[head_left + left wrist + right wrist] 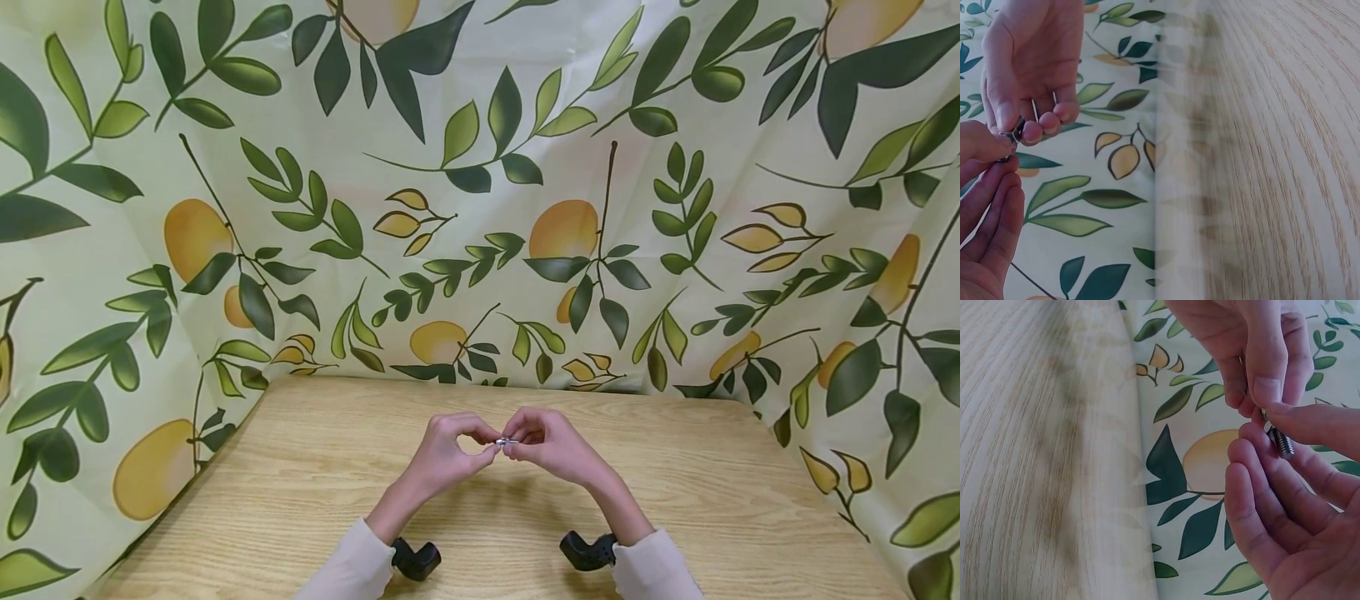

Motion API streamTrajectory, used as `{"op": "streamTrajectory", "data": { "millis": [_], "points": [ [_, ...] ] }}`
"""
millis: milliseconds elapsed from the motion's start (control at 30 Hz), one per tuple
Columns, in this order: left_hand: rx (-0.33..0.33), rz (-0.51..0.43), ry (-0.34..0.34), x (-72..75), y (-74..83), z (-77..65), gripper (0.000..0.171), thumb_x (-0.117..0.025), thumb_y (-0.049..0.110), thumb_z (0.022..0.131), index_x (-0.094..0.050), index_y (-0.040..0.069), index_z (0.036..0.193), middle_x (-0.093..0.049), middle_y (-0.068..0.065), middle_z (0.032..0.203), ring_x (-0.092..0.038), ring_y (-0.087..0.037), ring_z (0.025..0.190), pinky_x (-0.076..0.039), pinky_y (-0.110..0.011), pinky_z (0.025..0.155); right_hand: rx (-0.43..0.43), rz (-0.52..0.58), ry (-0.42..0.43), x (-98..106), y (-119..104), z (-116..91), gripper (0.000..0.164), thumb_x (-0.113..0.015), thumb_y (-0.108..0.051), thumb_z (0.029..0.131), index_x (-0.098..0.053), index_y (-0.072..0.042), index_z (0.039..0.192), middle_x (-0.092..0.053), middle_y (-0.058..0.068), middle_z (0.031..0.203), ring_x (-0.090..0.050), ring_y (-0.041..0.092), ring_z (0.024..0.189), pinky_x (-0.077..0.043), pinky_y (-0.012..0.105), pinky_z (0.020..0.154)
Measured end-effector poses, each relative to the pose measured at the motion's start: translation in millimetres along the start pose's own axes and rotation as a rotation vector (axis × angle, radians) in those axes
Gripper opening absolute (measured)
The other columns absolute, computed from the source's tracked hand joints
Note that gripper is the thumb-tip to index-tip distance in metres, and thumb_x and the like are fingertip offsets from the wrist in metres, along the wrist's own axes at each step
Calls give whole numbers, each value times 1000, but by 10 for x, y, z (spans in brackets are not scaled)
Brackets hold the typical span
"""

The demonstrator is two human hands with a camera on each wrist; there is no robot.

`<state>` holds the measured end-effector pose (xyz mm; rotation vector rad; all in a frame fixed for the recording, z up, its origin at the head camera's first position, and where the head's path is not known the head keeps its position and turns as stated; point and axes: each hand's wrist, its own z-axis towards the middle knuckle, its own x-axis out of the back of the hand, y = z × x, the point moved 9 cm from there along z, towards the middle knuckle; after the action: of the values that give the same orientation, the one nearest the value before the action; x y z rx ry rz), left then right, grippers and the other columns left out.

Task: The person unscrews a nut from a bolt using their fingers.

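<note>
A small metal bolt [1284,444] with a screw thread is held between both hands above the table. My left hand [444,450] pinches it at one end between thumb and fingertips, the thumb and forefinger making a ring. From the other side my right hand [553,447] grips it with thumb and fingertips. In the right wrist view the threaded end points toward the right palm, and a wider shiny part shows right at the fingertips. Fingers hide the rest of the bolt. Dark metal also shows between the fingertips in the left wrist view.
Below the hands lies a light wood-grain table [315,492]. A cloth [480,217] printed with leaves and orange fruit hangs behind it and along both sides. Black wrist devices [417,560] sit by both cuffs.
</note>
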<state>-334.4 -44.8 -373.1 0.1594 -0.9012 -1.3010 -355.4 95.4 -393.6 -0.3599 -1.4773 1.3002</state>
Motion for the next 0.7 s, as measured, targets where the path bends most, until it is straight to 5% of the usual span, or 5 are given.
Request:
{"op": "streamTrajectory", "data": {
  "millis": [267,700],
  "points": [
    [-12,6,10,9,23,3,11,-82,2,82,-80,11,88,-79,-1,84,-73,-20,76,-61,-28,73,-25,-4,-64,-35,27,-6,24,-66,-17,100,-70,5,109,-76,15,92,-72,30,84,-63,40,78],
    [-4,-2,18,10,31,-6,13,-81,0,79,-79,11,88,-78,0,83,-70,-15,75,-58,-23,72,15,-20,-10,-19,-32,-5,15,-74,-13,93,-69,-3,102,-73,10,89,-68,12,78,-57,24,70]
  ]
}}
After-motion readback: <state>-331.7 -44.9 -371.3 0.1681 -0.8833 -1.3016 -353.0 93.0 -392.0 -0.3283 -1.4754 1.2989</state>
